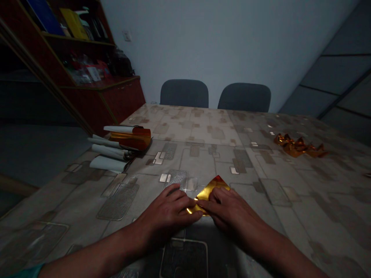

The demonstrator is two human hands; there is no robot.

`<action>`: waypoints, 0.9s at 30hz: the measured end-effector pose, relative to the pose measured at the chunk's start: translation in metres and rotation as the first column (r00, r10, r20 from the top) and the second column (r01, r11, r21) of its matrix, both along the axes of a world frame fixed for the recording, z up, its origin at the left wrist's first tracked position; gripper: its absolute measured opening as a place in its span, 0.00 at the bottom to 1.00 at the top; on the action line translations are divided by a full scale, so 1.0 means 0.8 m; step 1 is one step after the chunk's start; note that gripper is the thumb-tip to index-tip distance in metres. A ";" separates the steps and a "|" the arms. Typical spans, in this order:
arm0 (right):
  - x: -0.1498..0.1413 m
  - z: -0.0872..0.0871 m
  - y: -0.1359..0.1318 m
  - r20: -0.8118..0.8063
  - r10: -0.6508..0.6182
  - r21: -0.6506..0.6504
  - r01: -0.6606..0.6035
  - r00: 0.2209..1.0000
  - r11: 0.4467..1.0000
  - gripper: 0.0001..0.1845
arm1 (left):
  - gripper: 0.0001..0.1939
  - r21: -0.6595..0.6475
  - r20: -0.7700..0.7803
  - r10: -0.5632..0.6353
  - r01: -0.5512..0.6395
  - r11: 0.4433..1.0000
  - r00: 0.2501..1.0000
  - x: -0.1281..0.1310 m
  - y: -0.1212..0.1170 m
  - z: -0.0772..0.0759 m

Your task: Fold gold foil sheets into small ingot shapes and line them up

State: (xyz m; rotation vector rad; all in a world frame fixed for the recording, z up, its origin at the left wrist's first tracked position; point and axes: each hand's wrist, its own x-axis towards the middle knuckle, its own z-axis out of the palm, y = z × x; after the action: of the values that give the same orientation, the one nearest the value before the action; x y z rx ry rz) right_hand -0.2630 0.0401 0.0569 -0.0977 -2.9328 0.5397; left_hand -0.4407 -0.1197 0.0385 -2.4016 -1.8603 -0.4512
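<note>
A sheet of shiny gold foil paper (209,190), partly folded with one corner pointing away from me, lies on the table near its front edge. My left hand (171,208) grips its left side, thumb and fingers closed at the edge. My right hand (227,204) is closed on the right side, its index finger reaching across to the left fingertips. Both hands hide much of the lower part of the paper. At the right of the table several folded gold foil paper pieces (300,146) sit close together in a group.
Curled stacks of gold-faced paper with pale backs (130,139) lie at the table's left edge. A patterned cloth covers the table (199,127). Two grey chairs (184,92) stand at the far side. A red-brown cabinet (121,100) with shelves stands at the back left.
</note>
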 end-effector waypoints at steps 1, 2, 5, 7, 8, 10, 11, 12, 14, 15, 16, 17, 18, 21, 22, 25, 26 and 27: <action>-0.001 -0.001 -0.001 0.003 -0.013 0.016 0.013 1.000 1.000 0.21 | 0.21 -0.007 0.004 -0.001 0.001 1.000 1.000 0.000 0.000 0.000; -0.002 -0.003 -0.002 0.006 -0.027 0.030 0.027 1.000 0.999 0.22 | 0.21 -0.012 0.006 -0.006 0.006 1.000 1.000 0.000 0.000 0.001; -0.003 -0.006 -0.004 0.026 -0.035 0.052 0.034 0.999 0.998 0.24 | 0.22 -0.016 0.004 -0.011 0.011 1.000 1.000 0.000 0.000 0.002; -0.001 -0.006 -0.002 0.025 -0.043 0.035 0.042 0.999 0.999 0.24 | 0.21 -0.013 0.002 -0.013 0.013 1.000 1.000 0.000 -0.001 0.002; 0.001 -0.006 -0.001 0.011 -0.050 0.010 0.049 0.999 0.999 0.25 | 0.21 -0.015 0.002 -0.014 0.015 1.000 1.000 0.000 -0.001 0.002; 0.005 -0.002 0.004 -0.026 -0.052 -0.065 0.050 0.998 0.997 0.27 | 0.20 -0.012 -0.007 -0.014 0.014 1.000 1.000 0.001 -0.002 0.002; 0.007 0.001 0.006 -0.044 -0.036 -0.104 0.031 0.998 0.994 0.27 | 0.20 -0.006 -0.017 -0.012 0.012 1.000 1.000 0.001 -0.002 0.002; 0.009 0.005 0.009 -0.051 -0.017 -0.129 0.011 0.999 0.992 0.24 | 0.20 0.003 -0.029 -0.012 0.013 1.000 1.000 0.000 -0.002 0.002; 0.012 0.015 0.014 -0.019 0.028 -0.128 -0.030 0.999 0.991 0.15 | 0.19 0.032 -0.048 -0.027 0.028 0.999 0.999 -0.001 -0.002 0.002; 0.013 0.019 0.016 -0.003 0.043 -0.122 -0.043 0.999 0.992 0.13 | 0.18 0.049 -0.055 -0.038 0.041 0.998 0.998 -0.003 -0.001 0.003; 0.013 0.022 0.017 0.013 0.056 -0.114 -0.054 0.998 0.992 0.12 | 0.17 0.069 -0.062 -0.050 0.055 0.996 0.997 -0.004 0.000 0.005; 0.013 0.025 0.017 0.027 0.064 -0.108 -0.061 0.998 0.992 0.12 | 0.15 0.090 -0.071 -0.060 0.067 0.994 0.996 -0.007 0.001 0.007; 0.013 0.026 0.016 0.036 0.070 -0.107 -0.066 0.997 0.992 0.12 | 0.14 0.109 -0.080 -0.070 0.079 0.991 0.994 -0.009 0.002 0.009; 0.013 0.023 0.008 0.055 0.078 -0.119 -0.071 0.995 0.990 0.11 | 0.12 0.138 -0.105 -0.089 0.103 0.985 0.991 -0.013 0.002 0.018; 0.013 0.020 0.005 0.052 0.085 -0.128 -0.078 0.995 0.989 0.12 | 0.11 0.137 -0.107 -0.095 0.109 0.985 0.990 -0.013 0.002 0.021; 0.013 0.010 -0.001 0.017 0.107 -0.143 -0.103 0.994 0.984 0.16 | 0.11 0.101 -0.069 -0.103 0.109 0.989 0.992 -0.008 -0.003 0.025; 0.013 0.007 -0.003 0.010 0.105 -0.139 -0.103 0.994 0.985 0.17 | 0.12 0.085 -0.040 -0.092 0.095 0.992 0.995 -0.006 -0.005 0.024; 0.013 0.005 -0.003 0.006 0.100 -0.134 -0.098 0.995 0.986 0.17 | 0.12 0.077 -0.008 -0.072 0.073 0.994 0.997 -0.004 -0.007 0.022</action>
State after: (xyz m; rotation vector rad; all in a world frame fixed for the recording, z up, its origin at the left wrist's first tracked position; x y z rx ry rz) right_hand -0.2527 0.0376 0.0606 0.0297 -2.9237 0.7527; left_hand -0.4442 -0.1255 0.0564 -2.4233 -1.7251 -0.5115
